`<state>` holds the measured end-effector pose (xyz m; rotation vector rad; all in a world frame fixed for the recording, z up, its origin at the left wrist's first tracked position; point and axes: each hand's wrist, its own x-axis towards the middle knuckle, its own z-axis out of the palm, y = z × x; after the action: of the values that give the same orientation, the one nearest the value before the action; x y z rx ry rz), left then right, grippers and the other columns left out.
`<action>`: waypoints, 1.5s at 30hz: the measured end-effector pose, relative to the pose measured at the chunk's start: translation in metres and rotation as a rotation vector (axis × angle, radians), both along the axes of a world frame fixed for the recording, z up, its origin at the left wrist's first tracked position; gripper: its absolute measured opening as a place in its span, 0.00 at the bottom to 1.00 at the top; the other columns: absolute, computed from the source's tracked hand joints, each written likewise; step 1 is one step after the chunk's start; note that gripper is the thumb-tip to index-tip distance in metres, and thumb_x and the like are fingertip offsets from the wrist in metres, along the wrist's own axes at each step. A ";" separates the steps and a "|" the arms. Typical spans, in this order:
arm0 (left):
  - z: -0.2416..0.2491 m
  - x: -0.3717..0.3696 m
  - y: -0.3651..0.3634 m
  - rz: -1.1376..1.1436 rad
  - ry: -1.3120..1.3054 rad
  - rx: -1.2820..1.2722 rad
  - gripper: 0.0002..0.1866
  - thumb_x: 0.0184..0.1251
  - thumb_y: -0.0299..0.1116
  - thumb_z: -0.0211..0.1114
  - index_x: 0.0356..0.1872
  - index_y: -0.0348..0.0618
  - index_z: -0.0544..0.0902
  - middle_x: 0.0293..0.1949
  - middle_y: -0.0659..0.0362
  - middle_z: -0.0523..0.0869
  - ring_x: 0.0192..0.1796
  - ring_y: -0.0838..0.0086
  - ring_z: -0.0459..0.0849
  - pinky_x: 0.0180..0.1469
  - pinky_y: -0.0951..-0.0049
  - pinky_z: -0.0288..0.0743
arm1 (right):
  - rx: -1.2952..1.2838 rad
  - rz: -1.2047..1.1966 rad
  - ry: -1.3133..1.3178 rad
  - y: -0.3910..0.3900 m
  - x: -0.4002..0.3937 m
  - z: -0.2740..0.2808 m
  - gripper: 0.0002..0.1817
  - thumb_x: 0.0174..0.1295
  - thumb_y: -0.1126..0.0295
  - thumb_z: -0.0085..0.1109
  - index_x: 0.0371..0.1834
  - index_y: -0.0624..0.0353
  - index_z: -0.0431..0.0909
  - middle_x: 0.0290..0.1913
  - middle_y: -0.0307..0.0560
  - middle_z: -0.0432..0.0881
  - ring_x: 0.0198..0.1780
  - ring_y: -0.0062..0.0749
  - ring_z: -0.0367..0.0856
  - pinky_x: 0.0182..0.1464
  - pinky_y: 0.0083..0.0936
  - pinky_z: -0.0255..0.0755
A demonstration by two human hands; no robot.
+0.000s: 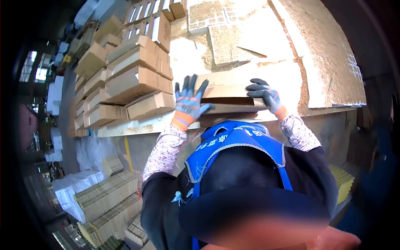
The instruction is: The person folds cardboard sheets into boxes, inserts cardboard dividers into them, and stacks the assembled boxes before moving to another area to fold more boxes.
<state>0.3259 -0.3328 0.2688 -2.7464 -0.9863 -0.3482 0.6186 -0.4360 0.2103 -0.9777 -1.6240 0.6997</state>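
A brown cardboard box (pixel 239 108) lies on the work table right in front of me, its long opening showing a dark inside and its wide flap (pixel 223 79) raised on the far side. My left hand (pixel 189 103), in a grey and orange work glove, is spread wide at the box's left end, its thumb by the near edge. At the right end, my right hand (pixel 268 98) wears a matching glove and has its fingers bent over the cardboard. The contents of the box cannot be made out.
Several closed cardboard boxes (pixel 133 83) are stacked to the left. White-edged slabs with a grainy brown top (pixel 227 43) lie at the back, and a large one (pixel 329 54) is on the right. Bundled yellowish blocks (pixel 108 189) stand on the floor at lower left.
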 end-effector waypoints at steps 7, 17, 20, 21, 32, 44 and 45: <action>-0.005 0.004 0.018 -0.321 0.167 -0.251 0.36 0.52 0.55 0.61 0.64 0.57 0.67 0.66 0.47 0.63 0.68 0.52 0.58 0.69 0.52 0.45 | -0.025 -0.108 -0.277 0.013 -0.002 0.014 0.11 0.49 0.71 0.63 0.38 0.56 0.81 0.45 0.45 0.80 0.55 0.44 0.73 0.58 0.36 0.67; -0.007 0.012 0.029 -0.263 0.198 -0.378 0.47 0.40 0.58 0.69 0.66 0.57 0.64 0.63 0.50 0.65 0.60 0.55 0.66 0.60 0.53 0.57 | -0.447 -0.956 0.917 0.083 0.113 -0.122 0.17 0.64 0.65 0.48 0.50 0.65 0.76 0.46 0.47 0.80 0.51 0.31 0.77 0.53 0.30 0.71; 0.006 0.012 0.035 -0.173 0.031 -0.421 0.46 0.42 0.52 0.71 0.65 0.47 0.64 0.62 0.47 0.66 0.59 0.53 0.68 0.60 0.54 0.62 | -0.575 -1.032 0.837 0.117 0.134 -0.149 0.17 0.64 0.65 0.48 0.51 0.65 0.76 0.46 0.47 0.80 0.50 0.31 0.77 0.52 0.31 0.72; 0.003 0.006 0.037 -0.160 0.034 -0.421 0.46 0.42 0.52 0.71 0.65 0.47 0.64 0.62 0.47 0.66 0.59 0.53 0.68 0.60 0.54 0.62 | -0.592 -1.043 0.807 0.128 0.139 -0.156 0.17 0.64 0.65 0.48 0.51 0.64 0.76 0.46 0.47 0.80 0.50 0.31 0.77 0.52 0.31 0.72; -0.089 -0.021 0.005 0.619 -1.628 -1.781 0.26 0.64 0.41 0.61 0.60 0.41 0.69 0.49 0.55 0.80 0.48 0.68 0.80 0.48 0.69 0.78 | -0.661 -1.086 0.643 0.181 0.162 -0.169 0.17 0.63 0.65 0.50 0.51 0.63 0.75 0.44 0.46 0.80 0.48 0.31 0.78 0.49 0.31 0.74; -0.143 0.006 -0.016 0.417 -1.430 -1.343 0.37 0.62 0.38 0.63 0.69 0.52 0.53 0.52 0.55 0.74 0.52 0.69 0.77 0.48 0.69 0.77 | -0.631 -0.860 1.115 0.023 0.135 -0.109 0.17 0.62 0.65 0.52 0.52 0.61 0.74 0.42 0.45 0.80 0.42 0.32 0.80 0.42 0.32 0.77; -0.139 0.007 -0.010 0.424 -1.506 -1.549 0.35 0.63 0.38 0.62 0.68 0.51 0.54 0.52 0.55 0.74 0.52 0.68 0.76 0.48 0.69 0.77 | -0.628 -0.786 1.224 -0.005 0.128 -0.122 0.18 0.61 0.65 0.54 0.52 0.60 0.73 0.41 0.45 0.80 0.39 0.33 0.81 0.38 0.31 0.78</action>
<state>0.3326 -0.3429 0.1298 -2.4350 -3.0602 -2.6990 0.7462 -0.4409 0.0880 -1.1357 0.0919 0.9577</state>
